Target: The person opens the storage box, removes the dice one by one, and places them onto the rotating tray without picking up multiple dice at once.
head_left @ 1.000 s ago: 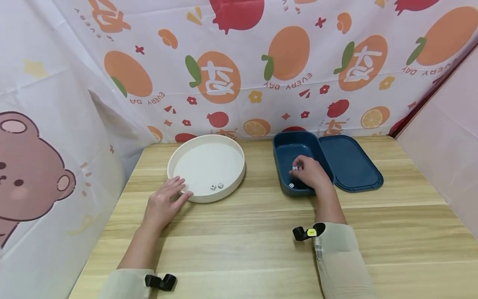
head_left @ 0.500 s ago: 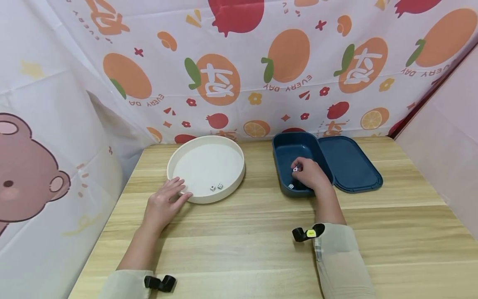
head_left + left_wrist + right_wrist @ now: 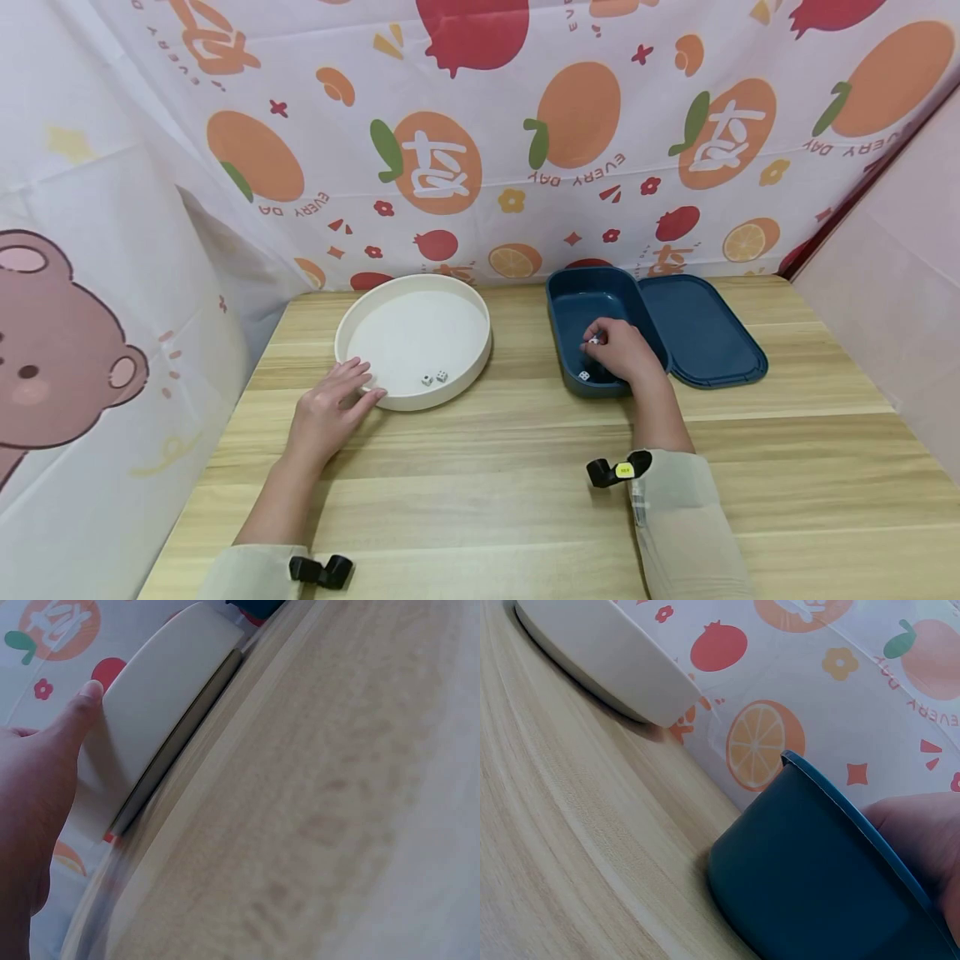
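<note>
In the head view, my right hand (image 3: 621,350) reaches down into a dark blue rectangular box (image 3: 592,302), pinching a white die (image 3: 595,340) between thumb and fingers. Another die (image 3: 584,376) lies on the box floor near its front corner. A round white tray (image 3: 420,325) with a low wall stands to the left, and two dice (image 3: 442,377) sit side by side near its front. My left hand (image 3: 330,408) rests on the tray's left front rim with fingers spread. In the left wrist view, the thumb (image 3: 79,705) touches the tray rim. The box wall (image 3: 802,870) hides my right fingertips in the right wrist view.
A dark blue lid (image 3: 701,329) lies flat against the box's right side. Both containers stand on a wooden table (image 3: 487,500), close to its back edge. A fruit-print cloth (image 3: 510,150) hangs behind them, and a pale cloth with a bear (image 3: 67,350) hangs at left.
My right hand stays inside the box with the die, whose position between the fingers shifts slightly. The left hand holds its place on the tray rim. The head view tilts very slightly.
</note>
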